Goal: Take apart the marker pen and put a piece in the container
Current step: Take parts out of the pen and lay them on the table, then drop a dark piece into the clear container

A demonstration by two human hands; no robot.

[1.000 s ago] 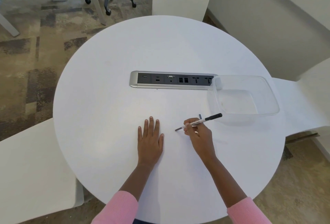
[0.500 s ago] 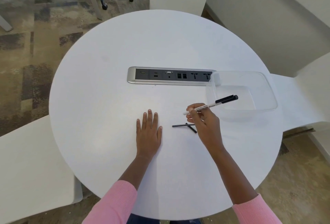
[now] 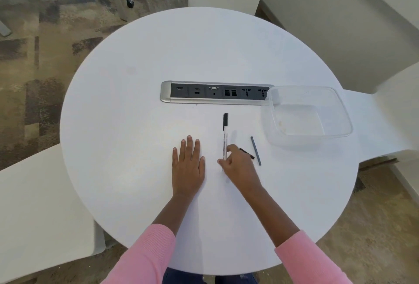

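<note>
The marker pen body [image 3: 225,138], white with a black capped end, points away from me near the table's middle. My right hand [image 3: 238,166] pinches its near end between thumb and fingers. A thin grey rod [image 3: 256,150] lies loose on the table to the right of that hand. A short black piece [image 3: 247,153] lies between the hand and the rod, partly hidden by my fingers. The clear plastic container [image 3: 340,111] stands at the right with nothing in it. My left hand [image 3: 188,166] rests flat on the table, fingers spread.
A silver and black socket strip [image 3: 215,92] is set into the round white table [image 3: 136,113], its right end under the container's corner. White chairs stand at the left, far side and right. An office chair base is on the carpet beyond.
My right hand swung the pen from pointing right toward the container to pointing straight away, and came down toward the table. The left hand stayed flat.
</note>
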